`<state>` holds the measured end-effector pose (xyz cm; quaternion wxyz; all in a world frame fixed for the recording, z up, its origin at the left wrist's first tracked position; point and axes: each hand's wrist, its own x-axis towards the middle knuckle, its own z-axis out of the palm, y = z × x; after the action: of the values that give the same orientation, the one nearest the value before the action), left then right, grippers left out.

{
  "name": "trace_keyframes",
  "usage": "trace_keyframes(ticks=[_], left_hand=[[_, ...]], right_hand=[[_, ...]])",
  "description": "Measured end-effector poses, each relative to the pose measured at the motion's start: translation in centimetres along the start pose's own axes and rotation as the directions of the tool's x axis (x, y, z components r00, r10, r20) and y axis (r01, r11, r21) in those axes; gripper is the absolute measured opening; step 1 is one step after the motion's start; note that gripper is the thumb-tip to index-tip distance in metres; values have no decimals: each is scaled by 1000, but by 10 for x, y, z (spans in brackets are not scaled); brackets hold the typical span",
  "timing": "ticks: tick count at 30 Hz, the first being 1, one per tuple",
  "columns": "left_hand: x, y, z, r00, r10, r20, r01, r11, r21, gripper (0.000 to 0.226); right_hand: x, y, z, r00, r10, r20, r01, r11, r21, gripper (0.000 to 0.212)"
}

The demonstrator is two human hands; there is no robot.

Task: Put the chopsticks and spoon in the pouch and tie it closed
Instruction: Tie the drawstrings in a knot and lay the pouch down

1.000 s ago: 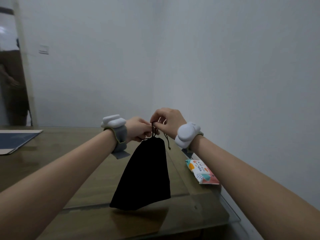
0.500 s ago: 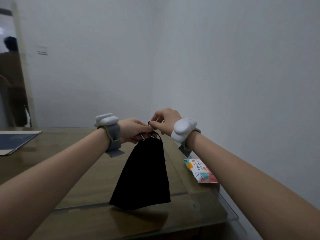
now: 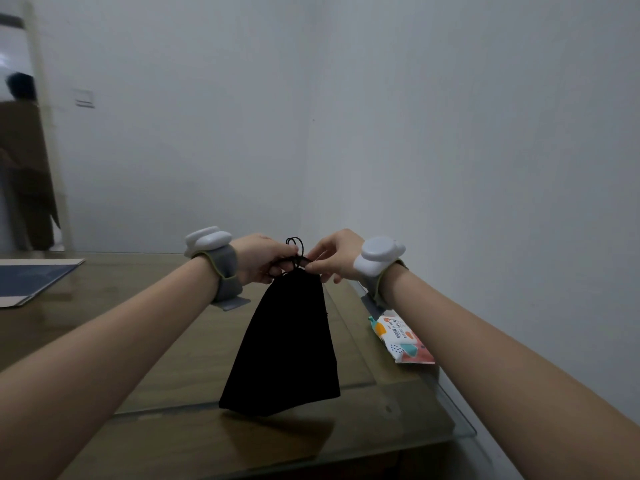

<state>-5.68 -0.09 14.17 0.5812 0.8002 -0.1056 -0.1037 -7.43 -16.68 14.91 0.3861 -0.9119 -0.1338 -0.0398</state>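
Note:
A black cloth pouch [image 3: 285, 344] hangs above the table, its mouth gathered at the top. My left hand [image 3: 259, 259] and my right hand [image 3: 334, 256] both pinch the thin black drawstring [image 3: 295, 251] at the pouch's neck, left and right of it. Small loops of the string stand up between my fingers. The chopsticks and spoon are not visible; the pouch hides whatever is inside. Each wrist carries a white device on a grey strap.
The brown glass-topped table [image 3: 138, 341] ends near the white wall at the right. A colourful wipes packet [image 3: 401, 337] lies by the right edge. A blue board [image 3: 27, 280] lies at the far left. A person [image 3: 20, 161] stands in the doorway.
My hands have drawn slightly apart and the string now shows raised loops between them. The pouch hangs in much the same place. The person in the doorway has shifted.

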Motion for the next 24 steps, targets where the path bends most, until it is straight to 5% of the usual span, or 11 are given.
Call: trace_keyframes(ticks=[6,17,24], left_hand=[[-1,-1,-9,999,-24,21,24,999,26,26],[0,2,-10,991,-86,105,89,996,-23,19],[-6,7,-7,988,-95,122,108,989,-103,19]], right_hand=[[-1,5,-6,997,-3,-81,8,998,61,12],[-14,9,-8,997,-59,59,56,997,48,8],[-11,-4,8,982,-153,112,170,971,-168,4]])
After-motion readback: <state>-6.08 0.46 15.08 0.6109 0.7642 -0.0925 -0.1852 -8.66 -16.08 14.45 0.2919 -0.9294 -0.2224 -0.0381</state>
